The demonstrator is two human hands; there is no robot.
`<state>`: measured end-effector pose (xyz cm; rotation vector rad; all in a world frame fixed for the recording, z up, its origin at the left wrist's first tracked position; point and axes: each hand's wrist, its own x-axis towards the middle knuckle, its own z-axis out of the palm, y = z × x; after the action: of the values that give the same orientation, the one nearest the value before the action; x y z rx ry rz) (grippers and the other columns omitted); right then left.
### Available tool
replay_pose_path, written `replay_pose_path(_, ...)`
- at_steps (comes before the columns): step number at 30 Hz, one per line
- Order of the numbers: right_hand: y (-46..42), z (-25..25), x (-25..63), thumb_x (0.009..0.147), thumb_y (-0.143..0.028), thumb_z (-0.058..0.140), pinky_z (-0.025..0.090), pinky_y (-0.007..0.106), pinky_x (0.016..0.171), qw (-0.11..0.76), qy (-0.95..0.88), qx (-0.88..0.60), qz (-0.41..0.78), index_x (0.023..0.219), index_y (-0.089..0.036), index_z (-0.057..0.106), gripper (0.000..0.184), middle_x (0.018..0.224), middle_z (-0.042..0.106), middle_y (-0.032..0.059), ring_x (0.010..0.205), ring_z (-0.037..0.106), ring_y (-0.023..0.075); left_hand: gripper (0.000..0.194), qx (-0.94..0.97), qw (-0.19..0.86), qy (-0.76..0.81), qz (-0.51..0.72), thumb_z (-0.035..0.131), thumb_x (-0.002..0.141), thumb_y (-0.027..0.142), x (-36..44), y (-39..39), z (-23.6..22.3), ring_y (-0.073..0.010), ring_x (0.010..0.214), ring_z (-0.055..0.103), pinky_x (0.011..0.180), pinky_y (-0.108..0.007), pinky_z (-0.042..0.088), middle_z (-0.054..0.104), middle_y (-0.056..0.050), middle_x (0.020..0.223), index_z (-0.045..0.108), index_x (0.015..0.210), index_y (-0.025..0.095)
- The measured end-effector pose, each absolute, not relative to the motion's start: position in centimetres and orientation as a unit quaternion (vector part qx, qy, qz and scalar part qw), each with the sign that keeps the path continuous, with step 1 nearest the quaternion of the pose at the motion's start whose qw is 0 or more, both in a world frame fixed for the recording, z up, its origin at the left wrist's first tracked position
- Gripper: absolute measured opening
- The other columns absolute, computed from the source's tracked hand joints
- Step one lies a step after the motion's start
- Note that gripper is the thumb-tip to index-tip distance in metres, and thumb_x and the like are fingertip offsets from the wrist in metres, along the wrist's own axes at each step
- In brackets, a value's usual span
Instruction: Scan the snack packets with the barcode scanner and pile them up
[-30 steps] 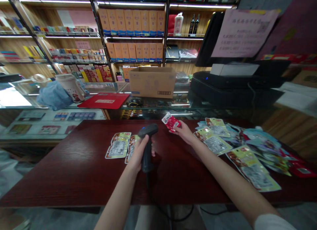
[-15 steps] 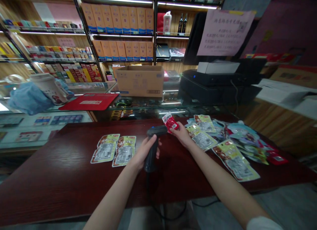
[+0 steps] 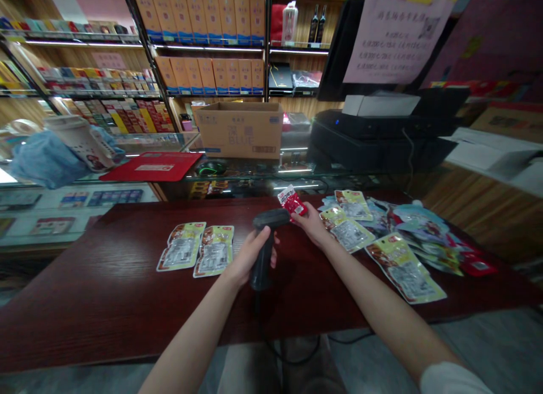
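Observation:
My left hand (image 3: 250,255) is wrapped round the grip of a black barcode scanner (image 3: 263,250), whose head points to the right. A small red and white snack packet (image 3: 292,200) is pinched in my right hand (image 3: 311,224), just beyond the scanner's head. Two yellow-green and silver snack pouches (image 3: 199,250) lie side by side on the table to the left of my hands. Beside my right forearm lie several similar pouches (image 3: 405,268), and further right is a heap of mixed colourful packets (image 3: 428,230).
The dark red wooden table (image 3: 97,292) meets a glass counter. On the counter are an open cardboard box (image 3: 240,131), a red mouse pad (image 3: 153,167), a mouse (image 3: 211,168), a white cup (image 3: 80,142) and black checkout equipment (image 3: 360,142). The scanner's cable (image 3: 292,362) hangs below the table edge.
The view has tilted slightly downward. Both hands keep their hold on the scanner and the red packet, nearly in place. The blue light on the scanner's head no longer shows.

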<state>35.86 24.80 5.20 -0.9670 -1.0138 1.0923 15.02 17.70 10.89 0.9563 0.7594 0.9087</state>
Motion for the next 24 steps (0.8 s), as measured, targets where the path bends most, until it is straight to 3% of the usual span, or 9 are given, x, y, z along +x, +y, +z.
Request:
replay_pose_path(6,24.5,6.0,35.9,0.059,-0.033,0.083,0.061,0.04,0.082,0.631,-0.447,-0.428,0.468,0.08,-0.023,0.05,0.041,0.077,0.062,-0.0053,0.075,0.063,0.0129,0.059,0.445,0.724,0.339,0.403,0.065,0.07,0.069,14.7,17.6,10.9,-0.0114,0.039,0.052,0.041,-0.022,0.04,0.057,0.001,0.052,0.056,0.092,0.015)
replay_pose_path(12,24.7,7.1,38.3,0.055,-0.029,0.083,0.062,0.041,0.074,0.637,-0.442,-0.46,0.433,0.084,-0.023,0.045,0.047,0.084,0.061,-0.0025,0.079,0.065,0.0168,0.058,0.447,0.722,0.34,0.404,0.065,0.07,0.069,14.5,17.4,11.2,-0.0112,0.039,0.052,0.041,-0.022,0.04,0.058,0.0,0.051,0.056,0.09,0.015)
replay_pose_path(15,24.7,7.6,41.0,0.054,-0.028,0.08,0.061,0.042,0.071,0.658,-0.427,-0.499,0.368,0.089,-0.024,0.043,0.05,0.09,0.059,-0.0012,0.08,0.064,0.0184,0.057,0.442,0.723,0.337,0.409,0.065,0.07,0.068,14.6,17.1,11.6,-0.0106,0.04,0.052,0.042,-0.022,0.04,0.059,0.0,0.053,0.056,0.09,0.015)
replay_pose_path(19,24.0,7.9,45.4,0.055,-0.026,0.073,0.056,0.046,0.079,0.636,-0.461,-0.571,0.24,0.111,-0.025,0.045,0.063,0.093,0.06,0.0008,0.076,0.063,0.0194,0.058,0.447,0.724,0.337,0.403,0.067,0.069,0.068,14.6,16.7,12.0,-0.0107,0.041,0.052,0.043,-0.021,0.04,0.058,0.001,0.053,0.055,0.091,0.015)
replay_pose_path(24,21.7,8.1,49.3,0.061,-0.031,0.067,0.05,0.046,0.085,0.542,-0.498,-0.674,0.068,0.106,-0.019,0.057,0.048,0.099,0.064,0.0082,0.083,0.062,0.0237,0.059,0.464,0.721,0.339,0.388,0.064,0.07,0.07,14.6,16.5,12.2,-0.0104,0.042,0.052,0.043,-0.021,0.04,0.058,0.001,0.052,0.055,0.089,0.015)
